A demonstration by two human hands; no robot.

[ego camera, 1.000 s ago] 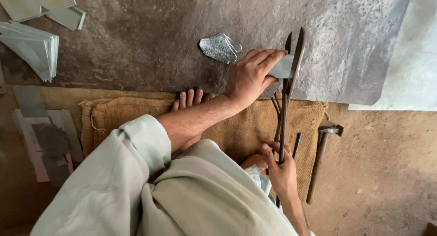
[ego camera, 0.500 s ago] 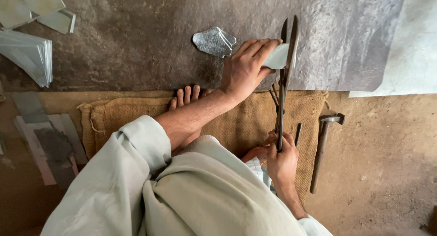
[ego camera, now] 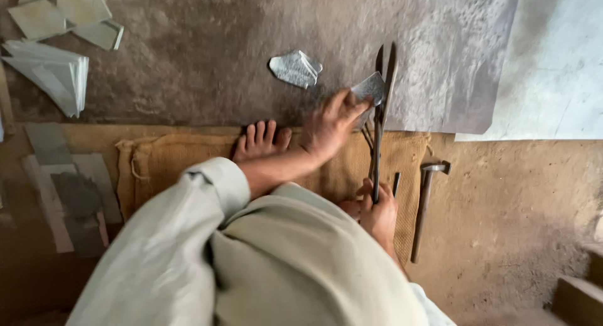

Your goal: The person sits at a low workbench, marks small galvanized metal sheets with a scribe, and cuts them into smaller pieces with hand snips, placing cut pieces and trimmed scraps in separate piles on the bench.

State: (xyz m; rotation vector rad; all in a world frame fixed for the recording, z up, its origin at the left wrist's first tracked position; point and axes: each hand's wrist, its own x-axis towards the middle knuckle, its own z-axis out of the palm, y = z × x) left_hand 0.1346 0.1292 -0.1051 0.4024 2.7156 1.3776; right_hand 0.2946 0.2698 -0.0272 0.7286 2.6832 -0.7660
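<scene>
- The big grey metal sheet [ego camera: 440,62] lies flat on the ground ahead of me, reaching under my shears. I judge it thin but wide, so it would flop and buckle if lifted by one corner; its cut edges look sharp, so palms belong on the flat face.
- The long shears [ego camera: 380,112] stand with their blades pointing away from me, parted. Stiff and heavy iron, I reckon; the hold is low on the handles, for leverage.
- My left hand [ego camera: 330,128] reaches forward, fingers pinched shut on a small cut piece [ego camera: 369,87] right against the blades. It looks light, springy and keen-edged, best held by its face, well away from the cutting line.
- My right hand [ego camera: 377,216] is wrapped closed around the shear handles near my lap.
- A hammer [ego camera: 426,206] lies just beside, on the burlap sack [ego camera: 163,166].
- A loose scrap [ego camera: 295,68] sits on the sheet, apart.
</scene>
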